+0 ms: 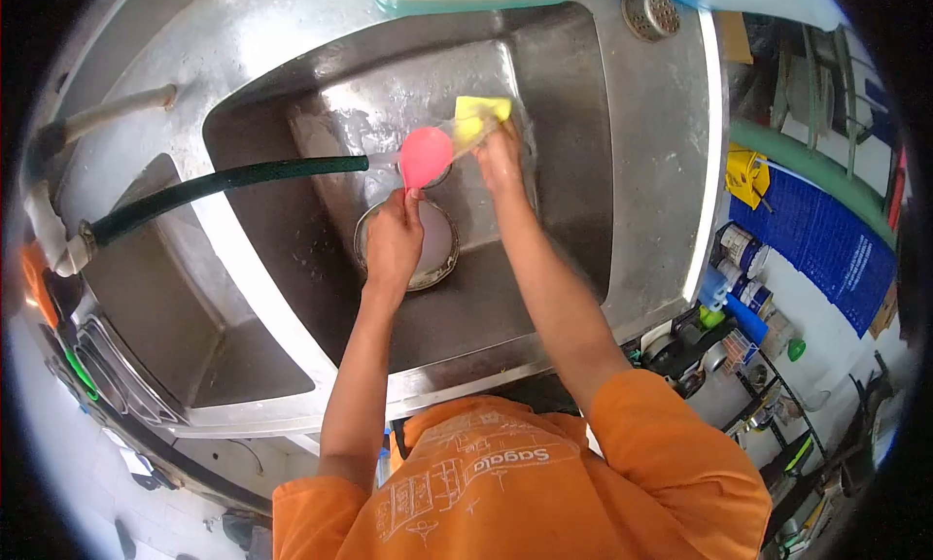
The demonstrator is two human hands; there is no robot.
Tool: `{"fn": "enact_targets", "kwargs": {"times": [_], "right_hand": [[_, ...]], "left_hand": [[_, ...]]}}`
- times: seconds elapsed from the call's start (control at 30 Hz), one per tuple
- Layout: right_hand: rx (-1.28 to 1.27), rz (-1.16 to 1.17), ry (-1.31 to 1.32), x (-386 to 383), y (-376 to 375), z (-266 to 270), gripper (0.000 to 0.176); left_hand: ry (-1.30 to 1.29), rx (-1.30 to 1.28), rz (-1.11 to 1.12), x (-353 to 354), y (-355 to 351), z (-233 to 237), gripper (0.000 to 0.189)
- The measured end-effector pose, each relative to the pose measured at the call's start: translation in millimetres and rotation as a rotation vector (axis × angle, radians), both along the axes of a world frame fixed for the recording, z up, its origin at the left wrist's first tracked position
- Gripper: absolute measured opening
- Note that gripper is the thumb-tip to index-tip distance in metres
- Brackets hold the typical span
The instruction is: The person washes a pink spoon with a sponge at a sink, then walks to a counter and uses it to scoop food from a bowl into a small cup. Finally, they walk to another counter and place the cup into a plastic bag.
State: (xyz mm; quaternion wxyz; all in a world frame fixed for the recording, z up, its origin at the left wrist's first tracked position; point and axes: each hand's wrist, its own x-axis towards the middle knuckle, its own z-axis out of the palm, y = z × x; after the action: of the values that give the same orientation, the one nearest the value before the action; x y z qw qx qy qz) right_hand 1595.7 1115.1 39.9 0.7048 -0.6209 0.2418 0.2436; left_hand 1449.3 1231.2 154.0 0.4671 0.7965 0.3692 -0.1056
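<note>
One green hose (233, 179) runs in from the left and ends over the sink basin (564, 171). The left hand (392, 244) pinches one round pink plastic piece (426, 155) by its lower edge, above one round metal dish (442, 259). The right hand (501, 157) grips one yellow sponge (481, 115) against the pink piece. Probably best: hold the pink piece steady at the hose's mouth and rub both faces.

Both arms extended; left hand (394, 244), right hand (501, 157) clenched.
</note>
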Motion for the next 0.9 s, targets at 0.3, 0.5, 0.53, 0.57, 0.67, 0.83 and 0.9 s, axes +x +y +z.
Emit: {"fn": "enact_targets", "kwargs": {"times": [0.3,0.5,0.53,0.57,0.67,0.83,0.9], "right_hand": [[0.227,0.406,-0.284,-8,-17,35,0.03],[-0.478,0.928,-0.622,-7,-5,84,0.057],[-0.477,0.927,-0.622,-4,-2,92,0.057],[-0.725,1.032,-0.92,-2,1,99,0.06],[-0.682,1.117,-1.007,0,3,91,0.063],[-0.3,1.181,-0.506,2,11,100,0.053],[-0.278,1.022,-0.575,-2,11,87,0.035]], "left_hand": [[0.03,0.056,-0.098,6,10,1,0.033],[0.032,0.206,-0.251,11,19,13,0.031],[0.057,0.241,-0.28,11,20,15,0.031],[0.058,0.242,-0.281,9,21,15,0.031],[0.084,0.24,-0.372,2,25,13,0.032],[-0.093,0.154,-0.435,-9,31,13,0.028],[-0.119,0.148,-0.395,-10,27,14,0.027]]}}
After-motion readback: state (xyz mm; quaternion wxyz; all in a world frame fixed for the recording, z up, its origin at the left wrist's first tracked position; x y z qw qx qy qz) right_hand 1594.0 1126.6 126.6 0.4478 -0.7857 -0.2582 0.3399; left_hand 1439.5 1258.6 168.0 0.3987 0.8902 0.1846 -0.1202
